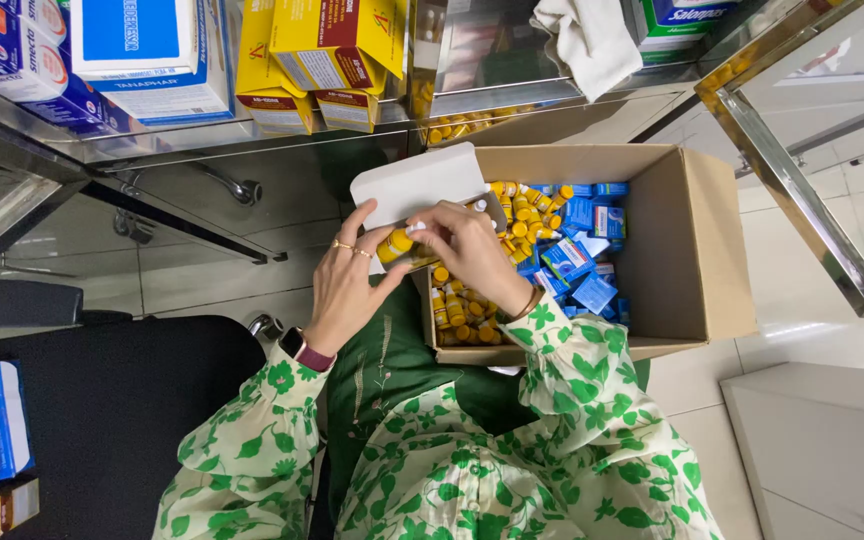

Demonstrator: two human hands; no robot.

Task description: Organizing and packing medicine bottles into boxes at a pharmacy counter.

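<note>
Both hands meet over the near-left corner of the open brown cardboard box (687, 240), which sits on the pale tiled floor (812, 300) in front of the seated person. The left hand (344, 285), with rings on two fingers and a watch at the wrist, curls around a small amber bottle with a yellow cap (395, 243) and props up a flat white carton (420, 183) whose flap stands open above it; the right hand (472, 250) pinches at the carton's mouth with fingertips pressed together, though exactly what it grips there is hidden. The bottle is held just above the box rim, not yet clearly inside the carton. The likeliest slip, I judge, is the bottle sliding out of the loose left-hand hold and dropping among the heap of small yellow-capped bottles (462, 315) below, or striking the tiles beyond the rim; the open flap could also fold and jam the entry. The small blue cartons (577, 255) piled in the middle of the box lie close to the right wrist and could be knocked about by a wide sweep. Room is tight above, where the metal-edged glass shelf (252, 135) carrying yellow and blue boxes overhangs, and a metal-framed glass panel (802, 190) closes in on the right; the box's right half offers free space.
</note>
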